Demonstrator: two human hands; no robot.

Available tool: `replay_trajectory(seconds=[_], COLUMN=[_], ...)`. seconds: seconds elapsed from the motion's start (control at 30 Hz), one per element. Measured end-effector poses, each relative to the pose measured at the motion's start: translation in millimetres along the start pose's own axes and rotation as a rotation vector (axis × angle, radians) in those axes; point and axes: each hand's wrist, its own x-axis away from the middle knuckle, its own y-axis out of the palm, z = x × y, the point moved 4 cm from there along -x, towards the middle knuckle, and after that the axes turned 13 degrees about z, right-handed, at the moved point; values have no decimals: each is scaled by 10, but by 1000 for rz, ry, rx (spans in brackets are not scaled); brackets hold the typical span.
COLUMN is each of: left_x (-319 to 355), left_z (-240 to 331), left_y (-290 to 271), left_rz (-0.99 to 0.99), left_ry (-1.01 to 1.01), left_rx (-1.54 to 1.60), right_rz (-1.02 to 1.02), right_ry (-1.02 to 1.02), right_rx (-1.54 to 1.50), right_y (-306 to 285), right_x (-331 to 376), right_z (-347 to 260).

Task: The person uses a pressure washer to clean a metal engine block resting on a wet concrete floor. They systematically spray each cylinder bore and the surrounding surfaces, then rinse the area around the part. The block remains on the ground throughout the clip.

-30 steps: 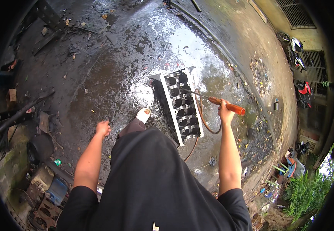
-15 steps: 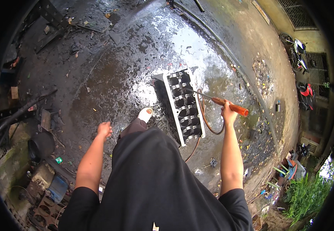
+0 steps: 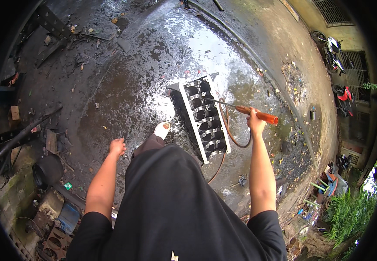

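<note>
In my right hand (image 3: 255,123) is a spray gun (image 3: 268,118) with an orange body, its fingers wrapped round the grip. The gun's thin metal lance points left, its tip over the upper part of an engine block (image 3: 193,124). That block lies on the wet ground in front of me, its row of dark bores and bearing saddles facing up. A brown hose (image 3: 245,146) loops down from the gun and passes beside the block's lower end. My left hand (image 3: 117,147) hangs at the left with curled fingers, and nothing shows in it.
My light shoe (image 3: 162,129) stands just left of the block. A long dark bar (image 3: 27,130) and a black container (image 3: 48,169) lie along the left side. Motorcycles (image 3: 334,54) stand by the wall at far right. A small can (image 3: 313,113) sits beyond the gutter.
The view has shifted slightly. The spray gun stays in my right hand, its lance tip still over the upper part of the block. My left hand has hardly moved.
</note>
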Motion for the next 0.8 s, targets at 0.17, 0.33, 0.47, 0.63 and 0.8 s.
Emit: replay_trajectory(seconds=[0.17, 0.33, 0.47, 0.63, 0.8], left_x=[0, 27, 38, 25, 12], left_z=[-31, -23, 11, 40, 62], left_y=[35, 69, 87, 107, 118], left_rz=[-12, -15, -13, -20, -23], left_ry=[-5, -1, 6, 8, 14], left_rx=[-31, -24, -17, 5, -12], right_rz=[1, 2, 3, 10, 16], right_ry=[-33, -49, -28, -25, -18], right_rx=[-22, -28, -31, -29, -52], right_y=[2, 7, 15, 9, 16], right_x=[-13, -27, -42, -42, -47], right_z=[17, 35, 43, 45, 52])
